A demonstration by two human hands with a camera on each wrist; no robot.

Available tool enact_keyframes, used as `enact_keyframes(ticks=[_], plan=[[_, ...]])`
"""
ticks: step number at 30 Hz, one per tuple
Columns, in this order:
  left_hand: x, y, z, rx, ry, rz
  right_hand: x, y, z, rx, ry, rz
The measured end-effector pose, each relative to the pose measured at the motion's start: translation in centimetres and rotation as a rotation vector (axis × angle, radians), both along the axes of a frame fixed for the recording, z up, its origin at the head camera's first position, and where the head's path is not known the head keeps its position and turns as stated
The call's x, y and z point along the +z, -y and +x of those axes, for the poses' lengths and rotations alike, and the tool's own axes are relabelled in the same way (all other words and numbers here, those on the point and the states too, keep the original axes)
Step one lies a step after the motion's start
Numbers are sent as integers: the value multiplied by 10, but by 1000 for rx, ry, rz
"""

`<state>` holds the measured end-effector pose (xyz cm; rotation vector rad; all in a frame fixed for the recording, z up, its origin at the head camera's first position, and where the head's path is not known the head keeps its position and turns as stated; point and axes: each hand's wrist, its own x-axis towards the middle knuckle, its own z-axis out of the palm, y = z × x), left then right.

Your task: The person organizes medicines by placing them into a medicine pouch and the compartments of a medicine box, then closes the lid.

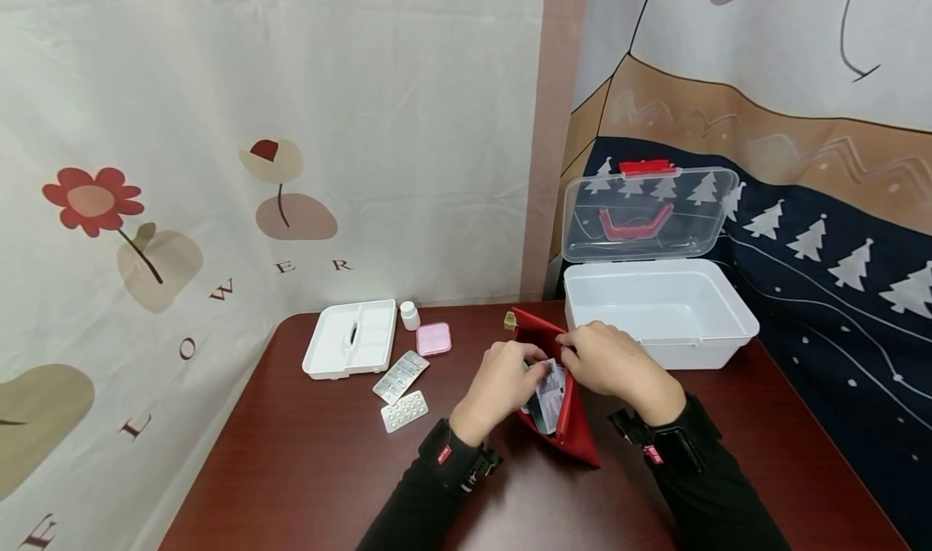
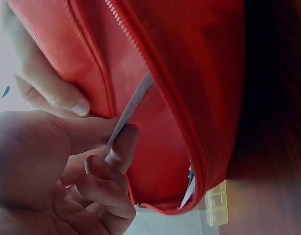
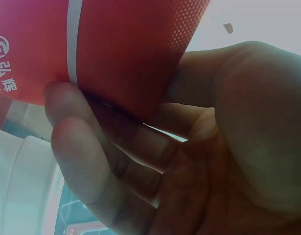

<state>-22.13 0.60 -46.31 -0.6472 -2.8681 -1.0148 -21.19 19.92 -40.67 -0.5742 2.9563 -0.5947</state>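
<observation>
A red zippered pouch point(image 1: 581, 434) is held tilted above the brown table, its mouth unzipped. My right hand point(image 1: 619, 365) grips the pouch's edge between thumb and fingers; white lettering shows on the fabric in the right wrist view. My left hand point(image 1: 502, 381) reaches into the opening and pinches a thin flat packet point(image 2: 133, 105), seen edge-on in the left wrist view. Printed packets point(image 1: 551, 393) show inside the pouch in the head view, though I cannot tell their kind. The pouch's lower inside is partly hidden.
Left of the pouch lie two blister packs point(image 1: 404, 411), a pink case point(image 1: 434, 338), a white bottle point(image 1: 410, 315) and a white compartment case point(image 1: 333, 341). Behind the right hand stands a white box point(image 1: 728, 349) with its clear lid raised. A yellow segmented case point(image 2: 217, 204) sits beyond the pouch.
</observation>
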Motion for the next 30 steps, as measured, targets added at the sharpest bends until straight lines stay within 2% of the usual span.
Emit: enact_keyframes(ticks=[11, 18, 21, 23, 30], plan=[[2, -1, 2, -83, -4, -57, -1, -3, -1, 1, -25, 9], [5, 5, 2, -69, -11, -53, -1, -4, -1, 6, -27, 14], [8, 16, -1, -40, -13, -51, 0, -3, -1, 4, -21, 19], [10, 25, -4, -6, -43, -62, 0, -3, -1, 1, -8, 16], [14, 71, -13, 178, -171, -119, -1, -2, -2, -4, 14, 5]])
